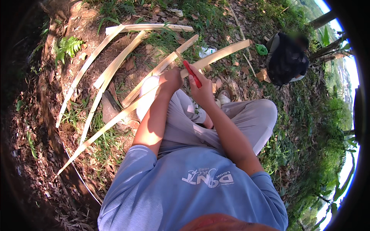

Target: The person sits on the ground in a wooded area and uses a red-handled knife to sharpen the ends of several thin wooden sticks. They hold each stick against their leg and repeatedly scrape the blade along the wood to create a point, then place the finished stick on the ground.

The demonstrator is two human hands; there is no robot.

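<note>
A long pale bamboo strip [221, 54] runs slantwise over my left knee, from the ground at lower left up to the far right. My left hand [171, 80] is closed round the middle of it. In my right hand [201, 89], just to the right, is a red-handled knife [192, 74]. Its narrow blade points up and to the left, beside the strip; whether it touches cannot be made out. Another bamboo strip [162, 65] lies on the ground just beyond my left hand.
More strips [84, 71] lie spread on the dirt to the left, with one [150, 27] crosswise at the far side. At the far right, a person in dark clothes [287, 59] crouches near a green plastic bag [261, 49]. Grass and dry leaves cover the sloping ground.
</note>
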